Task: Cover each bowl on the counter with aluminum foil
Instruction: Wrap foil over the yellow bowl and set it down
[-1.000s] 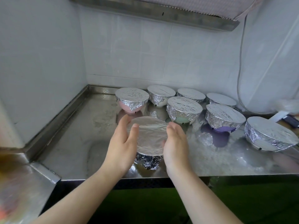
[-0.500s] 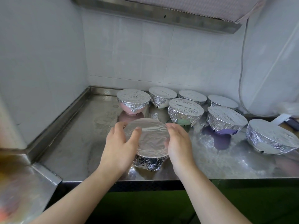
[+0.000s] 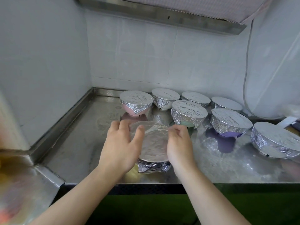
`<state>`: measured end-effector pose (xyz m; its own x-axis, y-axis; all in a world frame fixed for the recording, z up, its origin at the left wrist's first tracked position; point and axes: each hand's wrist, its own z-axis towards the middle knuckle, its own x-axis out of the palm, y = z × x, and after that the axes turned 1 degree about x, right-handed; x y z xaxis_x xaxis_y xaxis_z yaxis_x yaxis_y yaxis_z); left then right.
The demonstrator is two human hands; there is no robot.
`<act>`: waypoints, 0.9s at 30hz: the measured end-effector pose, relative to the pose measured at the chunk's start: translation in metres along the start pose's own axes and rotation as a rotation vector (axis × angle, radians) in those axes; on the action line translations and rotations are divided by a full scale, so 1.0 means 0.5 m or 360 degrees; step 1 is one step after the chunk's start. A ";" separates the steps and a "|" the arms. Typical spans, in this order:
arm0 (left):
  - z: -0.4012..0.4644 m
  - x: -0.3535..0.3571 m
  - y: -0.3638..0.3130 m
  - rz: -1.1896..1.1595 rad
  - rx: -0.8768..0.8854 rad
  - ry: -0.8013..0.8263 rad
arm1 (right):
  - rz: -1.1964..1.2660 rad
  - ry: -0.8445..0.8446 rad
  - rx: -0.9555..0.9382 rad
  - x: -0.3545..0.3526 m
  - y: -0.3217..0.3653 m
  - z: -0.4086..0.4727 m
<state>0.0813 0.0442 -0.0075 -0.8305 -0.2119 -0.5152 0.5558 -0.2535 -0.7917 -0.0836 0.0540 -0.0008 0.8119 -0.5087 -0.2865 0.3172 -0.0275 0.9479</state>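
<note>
A bowl wrapped in aluminum foil [image 3: 152,143] stands near the counter's front edge, its foil top smooth and crumpled foil hanging down its side. My left hand [image 3: 120,146] cups its left side, thumb lying on the foil top. My right hand [image 3: 178,143] curls round its right rim. Behind it stand several other foil-covered bowls: a pink one [image 3: 136,101], a white one [image 3: 165,96], a green one [image 3: 189,112], a purple one [image 3: 230,121] and a larger one [image 3: 276,140] at the far right.
The steel counter [image 3: 81,143] has a raised lip along the left and back walls and a step down at the front left. A range hood [image 3: 162,12] hangs overhead. A white cable [image 3: 246,78] runs down the right wall.
Both hands have slid along the bowl's rim, the left thumb now farther over the foil top and the right fingers more curled. The view has tilted up slightly.
</note>
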 end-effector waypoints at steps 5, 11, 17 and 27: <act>0.026 -0.017 0.011 0.0022 0.0044 -0.0059 | -0.0105 -0.0168 -0.0206 -0.019 0.007 0.003; 0.024 0.000 0.018 0.0055 0.0249 0.0307 | -0.0350 0.0029 -0.0292 0.013 -0.001 -0.065; 0.018 0.004 0.015 0.0105 0.0176 0.0305 | -0.0411 0.0035 -0.0238 0.015 -0.014 -0.049; 0.013 -0.009 -0.011 0.0032 -0.0026 0.0167 | -0.0346 -0.0161 -0.0306 -0.037 -0.023 0.014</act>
<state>0.0824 0.0403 0.0012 -0.8190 -0.1168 -0.5618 0.5724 -0.2347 -0.7857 -0.1058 0.0575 -0.0054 0.6648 -0.5922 -0.4553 0.5730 0.0133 0.8194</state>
